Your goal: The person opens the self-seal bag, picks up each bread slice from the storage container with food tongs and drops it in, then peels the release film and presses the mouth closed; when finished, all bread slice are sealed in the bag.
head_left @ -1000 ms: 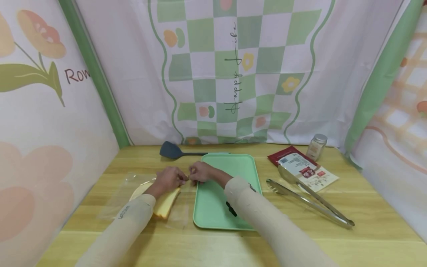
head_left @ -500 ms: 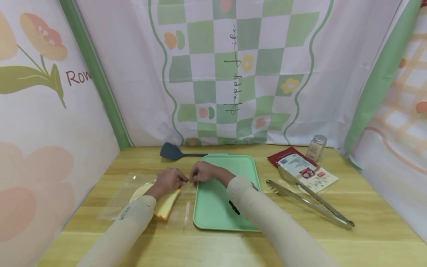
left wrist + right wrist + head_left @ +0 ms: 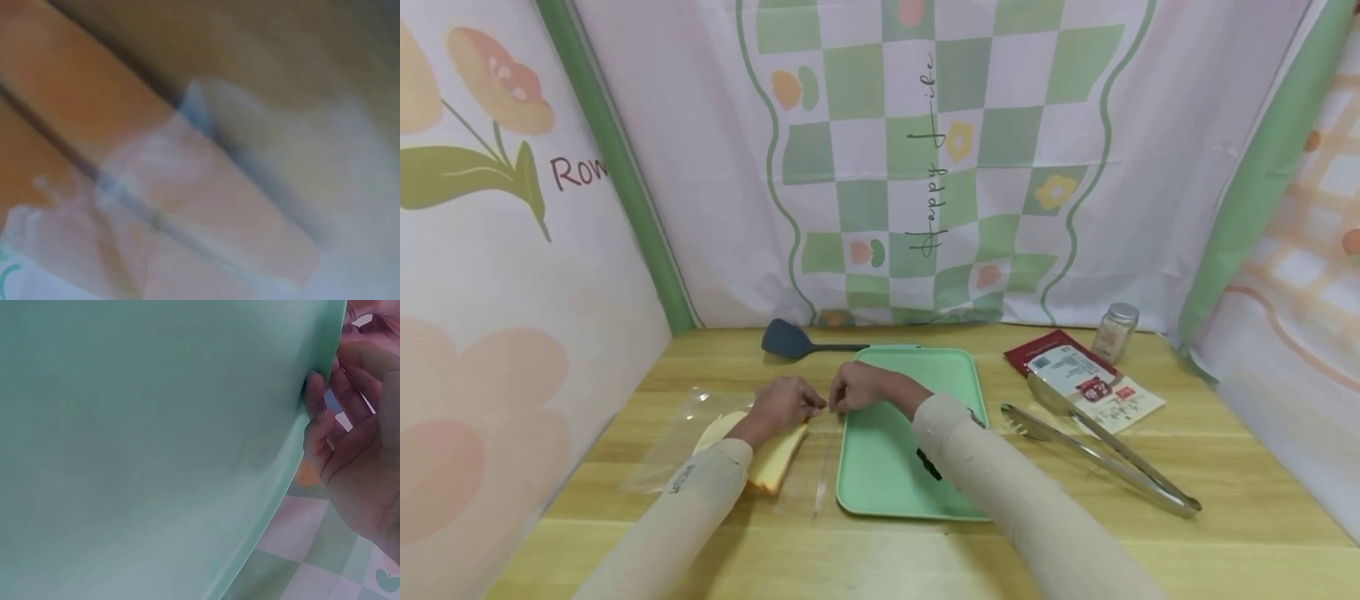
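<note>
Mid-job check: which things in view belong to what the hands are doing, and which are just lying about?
Seem part of it:
left hand
right hand
clear bag, at whose edge both hands seem to work
bread, partly hidden by the left arm

Seem just lying about:
spatula
tongs
packet
jar
green tray, though the right hand overlaps its edge

From far off, I see a small kitchen corner with flowery cloth [image 3: 910,167] hung for walls. A wood table [image 3: 925,558] holds bread [image 3: 780,458], a tray [image 3: 880,475], tongs [image 3: 1120,447] and a spatula [image 3: 788,341], all kitchen things.
</note>
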Motion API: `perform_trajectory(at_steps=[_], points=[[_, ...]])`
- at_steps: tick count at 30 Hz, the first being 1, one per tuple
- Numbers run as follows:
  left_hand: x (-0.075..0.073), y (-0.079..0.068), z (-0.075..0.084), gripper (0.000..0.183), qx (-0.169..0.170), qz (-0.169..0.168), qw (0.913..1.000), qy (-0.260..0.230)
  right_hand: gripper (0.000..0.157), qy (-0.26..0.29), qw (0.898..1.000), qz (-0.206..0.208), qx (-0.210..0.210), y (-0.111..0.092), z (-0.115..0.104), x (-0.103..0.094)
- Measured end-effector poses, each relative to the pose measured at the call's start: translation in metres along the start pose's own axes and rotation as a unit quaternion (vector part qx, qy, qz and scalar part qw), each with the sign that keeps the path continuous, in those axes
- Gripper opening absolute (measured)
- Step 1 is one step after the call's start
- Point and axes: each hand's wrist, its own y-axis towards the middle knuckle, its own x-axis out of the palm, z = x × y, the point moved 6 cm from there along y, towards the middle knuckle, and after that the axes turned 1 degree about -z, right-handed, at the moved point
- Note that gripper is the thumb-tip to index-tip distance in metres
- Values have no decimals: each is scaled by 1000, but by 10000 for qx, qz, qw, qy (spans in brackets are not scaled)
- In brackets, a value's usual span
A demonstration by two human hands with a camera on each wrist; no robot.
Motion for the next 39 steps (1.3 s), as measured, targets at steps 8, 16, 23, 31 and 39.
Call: perform_trajectory(at_steps=[8, 16, 23, 31, 39], points=[[0, 0, 1, 12, -53, -79, 9999, 91, 6, -518, 9985, -42, -150, 3, -1, 0], [0, 0, 1, 11, -101, -94, 9998, 158, 17, -1376, 9904, 87, -103, 4, -10, 3], [0, -1, 2, 11, -104, -62, 9998, 186, 25, -1516, 9881, 173, 204, -2, -16, 7], [1, -2, 1, 11, -169, -120, 9996, 196, 24, -1045, 9939, 317, 164, -4, -12, 9], [0, -1, 2, 11, -163, -131, 9994, 282, 19, -536, 9974, 463, -154, -6, -10, 8]])
